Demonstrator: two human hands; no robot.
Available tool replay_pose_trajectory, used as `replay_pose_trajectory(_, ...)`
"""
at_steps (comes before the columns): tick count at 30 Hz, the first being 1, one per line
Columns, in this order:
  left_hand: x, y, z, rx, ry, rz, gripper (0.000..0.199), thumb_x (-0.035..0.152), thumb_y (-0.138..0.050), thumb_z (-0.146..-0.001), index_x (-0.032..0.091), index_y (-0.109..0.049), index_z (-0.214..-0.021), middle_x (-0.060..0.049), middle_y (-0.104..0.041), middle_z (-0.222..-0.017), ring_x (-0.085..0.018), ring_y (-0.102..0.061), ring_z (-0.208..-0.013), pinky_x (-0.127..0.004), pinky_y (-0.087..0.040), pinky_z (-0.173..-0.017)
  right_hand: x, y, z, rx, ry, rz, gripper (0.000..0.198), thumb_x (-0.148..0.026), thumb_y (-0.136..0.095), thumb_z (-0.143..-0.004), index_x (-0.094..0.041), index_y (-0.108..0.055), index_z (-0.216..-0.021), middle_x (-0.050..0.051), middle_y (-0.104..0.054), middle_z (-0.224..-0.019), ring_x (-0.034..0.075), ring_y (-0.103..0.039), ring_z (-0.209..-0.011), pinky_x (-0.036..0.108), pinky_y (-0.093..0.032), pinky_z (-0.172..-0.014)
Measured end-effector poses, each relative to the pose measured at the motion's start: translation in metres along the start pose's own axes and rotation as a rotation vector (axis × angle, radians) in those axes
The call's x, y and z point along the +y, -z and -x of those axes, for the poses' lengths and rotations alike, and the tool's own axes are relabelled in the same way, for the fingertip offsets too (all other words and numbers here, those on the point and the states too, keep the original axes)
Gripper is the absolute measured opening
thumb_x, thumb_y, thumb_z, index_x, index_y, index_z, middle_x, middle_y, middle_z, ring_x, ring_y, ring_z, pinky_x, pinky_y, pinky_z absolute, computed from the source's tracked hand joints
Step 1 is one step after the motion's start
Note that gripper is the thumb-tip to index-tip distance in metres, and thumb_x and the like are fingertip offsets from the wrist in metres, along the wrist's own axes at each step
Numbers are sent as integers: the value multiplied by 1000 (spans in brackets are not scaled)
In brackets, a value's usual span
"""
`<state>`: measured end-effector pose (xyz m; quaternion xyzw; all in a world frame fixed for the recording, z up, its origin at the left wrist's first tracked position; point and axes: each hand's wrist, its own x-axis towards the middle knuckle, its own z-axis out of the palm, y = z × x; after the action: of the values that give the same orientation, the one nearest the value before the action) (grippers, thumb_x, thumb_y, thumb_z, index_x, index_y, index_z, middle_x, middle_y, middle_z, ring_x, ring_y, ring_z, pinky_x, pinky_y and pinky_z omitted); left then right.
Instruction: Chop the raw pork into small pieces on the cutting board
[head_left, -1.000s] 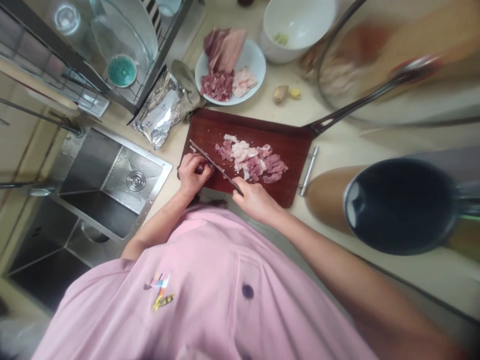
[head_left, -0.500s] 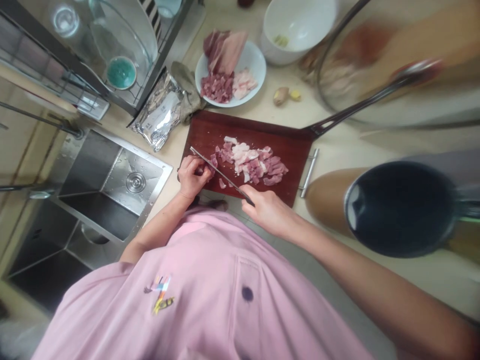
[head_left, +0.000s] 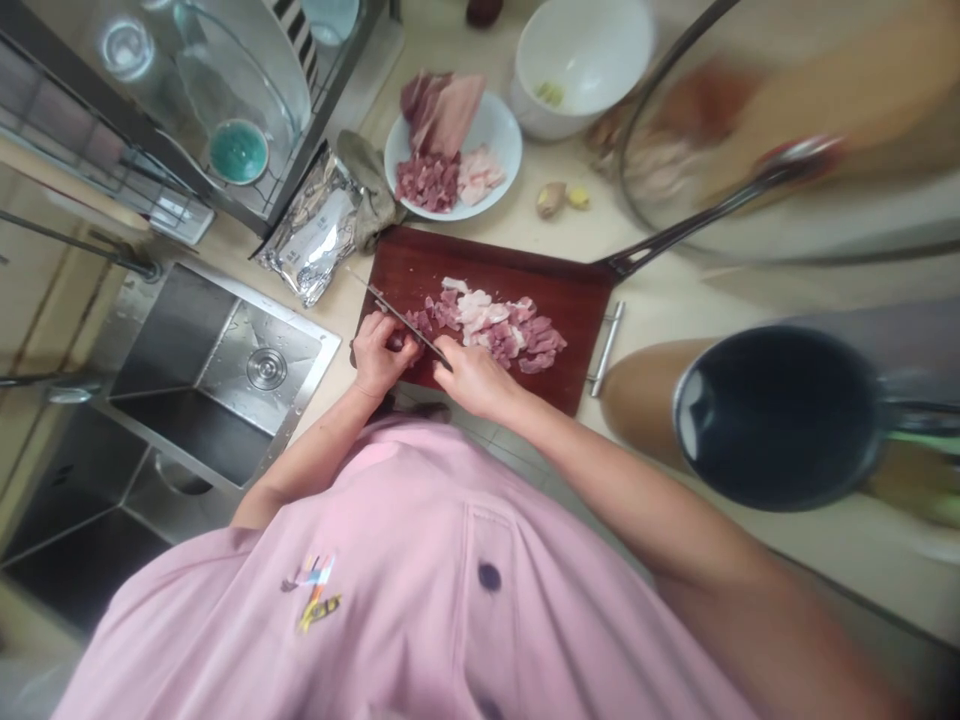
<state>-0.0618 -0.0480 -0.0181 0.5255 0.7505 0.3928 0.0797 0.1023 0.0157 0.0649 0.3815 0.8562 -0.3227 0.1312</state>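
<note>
My right hand (head_left: 480,380) is closed round the handle of a knife (head_left: 401,318), whose blade slants up and left over the board's left end. Beside the blade, my left hand (head_left: 381,352) presses with curled fingers on a piece of raw meat (head_left: 395,340), mostly covered by the fingers. Both hands are over a dark red cutting board (head_left: 570,295) with a metal handle at its right end. Cut pieces of pink meat and pale fat (head_left: 499,325) lie heaped along the middle of the board.
Behind the board stand a white plate (head_left: 510,165) of raw meat and a white bowl (head_left: 536,115); ginger (head_left: 551,200) lies nearby. A silver foil packet (head_left: 311,235), a dish rack (head_left: 262,215) and a steel sink (head_left: 266,370) are leftward. A dark pan (head_left: 780,420) sits right.
My right hand and the knife have moved left, so the blade tip now reaches past the board's left edge. My left hand stays on the meat. The view has shifted slightly.
</note>
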Motion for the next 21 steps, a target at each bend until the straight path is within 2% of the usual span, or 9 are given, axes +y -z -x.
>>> replay_pose_trajectory(3, -2, 0, -1, 27, 4, 15, 10, 19, -65, -72, 20, -55, -75, 0, -55, -78, -15, -53, -77, -25, -44, -70, 2, -5, -4, 21, 15, 2, 31, -24, -40, -87, -18, -56, -113, 11, -70, -87, 25, -65, -77, 28, -38, -63)
replay_pose_trajectory(7, -4, -4, -1, 53, 13, 24, 10, 17, -63, -72, 20, -55, -76, -1, -56, -80, -15, -54, -78, -26, -45, -72, 20, -9, 15, -22, -39, -29, 34, -24, -41, -86, -20, -56, -116, 9, -70, -83, 24, -64, -73, 28, -38, -63)
replay_pose_trajectory(11, 1, 1, 2, 92, -3, 76, 11, 16, -61, -75, 20, -57, -84, -2, -58, -86, -16, -56, -84, -28, -46, -78, 26, -1, 19, 18, -31, -121, 32, -24, -42, -86, -19, -59, -111, 9, -71, -86, 23, -65, -76, 28, -40, -65)
replay_pose_trajectory(14, 6, 5, 8, 143, -14, 105, 15, 21, -63, -77, 20, -58, -91, -4, -60, -94, -17, -57, -91, -31, -47, -83, 22, 8, 25, 86, -56, -105, 36, -26, -41, -87, -18, -57, -119, 9, -70, -83, 23, -65, -74, 28, -41, -66)
replay_pose_trajectory(17, 8, 2, 12, 144, -20, 79, 11, 25, -66, -78, 21, -60, -87, -3, -62, -91, -17, -58, -90, -31, -46, -84, 18, 13, 39, 75, -32, -45, 39, -27, -41, -88, -18, -55, -123, 7, -69, -76, 23, -64, -69, 28, -39, -63)
replay_pose_trajectory(21, 5, -5, 11, 157, 44, 65, 7, 20, -65, -76, 21, -58, -78, -1, -61, -83, -14, -57, -80, -27, -46, -75, 19, 11, 55, 12, -3, 4, 37, -26, -40, -88, -19, -56, -120, 5, -68, -73, 22, -64, -66, 27, -37, -59)
